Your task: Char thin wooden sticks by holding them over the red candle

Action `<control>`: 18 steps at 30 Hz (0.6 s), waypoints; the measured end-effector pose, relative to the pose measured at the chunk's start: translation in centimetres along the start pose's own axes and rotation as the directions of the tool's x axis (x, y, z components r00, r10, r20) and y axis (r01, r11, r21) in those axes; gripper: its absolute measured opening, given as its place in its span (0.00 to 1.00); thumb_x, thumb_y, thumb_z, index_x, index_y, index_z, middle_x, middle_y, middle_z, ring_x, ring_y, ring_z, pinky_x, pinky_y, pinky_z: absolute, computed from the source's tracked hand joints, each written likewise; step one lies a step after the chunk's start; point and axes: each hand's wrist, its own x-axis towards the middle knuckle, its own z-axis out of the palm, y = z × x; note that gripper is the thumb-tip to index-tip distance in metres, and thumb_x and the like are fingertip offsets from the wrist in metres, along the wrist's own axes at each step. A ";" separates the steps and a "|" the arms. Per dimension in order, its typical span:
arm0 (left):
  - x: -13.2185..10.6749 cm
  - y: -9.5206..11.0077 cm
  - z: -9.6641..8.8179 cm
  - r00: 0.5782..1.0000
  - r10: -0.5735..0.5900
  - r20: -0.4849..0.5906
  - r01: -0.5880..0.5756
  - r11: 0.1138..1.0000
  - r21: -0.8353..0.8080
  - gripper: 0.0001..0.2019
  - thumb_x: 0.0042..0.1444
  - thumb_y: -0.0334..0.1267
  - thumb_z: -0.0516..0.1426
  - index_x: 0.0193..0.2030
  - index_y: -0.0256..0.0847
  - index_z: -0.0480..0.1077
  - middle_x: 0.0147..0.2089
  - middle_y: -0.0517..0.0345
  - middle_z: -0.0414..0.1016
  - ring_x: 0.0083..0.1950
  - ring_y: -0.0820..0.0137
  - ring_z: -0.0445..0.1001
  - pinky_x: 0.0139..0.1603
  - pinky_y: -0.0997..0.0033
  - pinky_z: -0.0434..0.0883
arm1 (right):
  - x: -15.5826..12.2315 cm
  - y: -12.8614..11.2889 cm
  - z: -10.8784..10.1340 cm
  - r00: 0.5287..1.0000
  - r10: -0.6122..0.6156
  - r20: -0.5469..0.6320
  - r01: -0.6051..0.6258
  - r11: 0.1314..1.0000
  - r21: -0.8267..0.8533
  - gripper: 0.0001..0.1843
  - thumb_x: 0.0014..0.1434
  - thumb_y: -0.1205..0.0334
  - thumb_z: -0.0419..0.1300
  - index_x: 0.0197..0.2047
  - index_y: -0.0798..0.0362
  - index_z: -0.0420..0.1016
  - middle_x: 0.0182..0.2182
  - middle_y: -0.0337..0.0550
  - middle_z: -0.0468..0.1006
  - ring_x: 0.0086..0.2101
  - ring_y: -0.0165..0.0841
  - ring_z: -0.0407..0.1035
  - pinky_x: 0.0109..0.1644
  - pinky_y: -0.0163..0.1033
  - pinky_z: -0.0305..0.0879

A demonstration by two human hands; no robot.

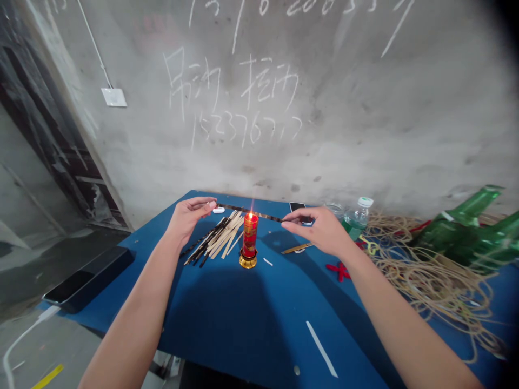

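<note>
Left hand (194, 213) pinches one end of dark strip (237, 208); loose strips (222, 237) lie fanned nearby on blue table (219, 308). Lit red candle (250, 237) stands upright under strip's middle. Right hand (318, 228) pinches other end, probably keeping both hands clear of flame (250, 215). Wall (365, 124) shows chalked characters (231, 84), digits (245, 129) starting "15237", last ones unclear.

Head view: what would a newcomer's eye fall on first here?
The lit red candle near the middle of the blue table stands out most. Across its flame in this view, the left hand and right hand hold a thin dark strip. At the right, green bottles show beside tangled tan cord.
</note>
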 end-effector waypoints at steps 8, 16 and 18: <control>0.0 0.1 -0.1 1.000 -0.020 -0.001 0.020 0.999 0.033 0.22 0.41 0.48 0.75 0.42 0.40 0.84 0.36 0.51 0.83 0.31 0.71 0.73 0.36 0.69 0.69 | -0.1 -0.7 0.1 1.000 -0.006 0.014 0.005 1.000 0.013 0.11 0.58 0.48 0.66 0.36 0.43 0.86 0.34 0.43 0.85 0.35 0.40 0.77 0.39 0.45 0.70; -0.1 0.1 -0.1 1.000 -0.006 0.000 0.006 0.999 0.048 0.21 0.43 0.48 0.74 0.42 0.40 0.84 0.36 0.52 0.82 0.31 0.72 0.72 0.36 0.71 0.67 | -0.3 -1.0 0.4 1.000 0.002 0.004 -0.002 1.000 0.026 0.11 0.59 0.48 0.65 0.36 0.44 0.85 0.33 0.42 0.85 0.34 0.39 0.77 0.39 0.45 0.69; -0.1 0.0 -0.2 1.000 0.001 0.004 -0.002 0.998 0.058 0.20 0.44 0.48 0.74 0.42 0.40 0.84 0.36 0.52 0.82 0.31 0.72 0.72 0.36 0.71 0.67 | -0.3 -0.9 0.5 1.000 0.007 0.000 -0.007 1.000 0.023 0.11 0.59 0.49 0.65 0.36 0.45 0.85 0.32 0.42 0.85 0.34 0.39 0.77 0.39 0.45 0.69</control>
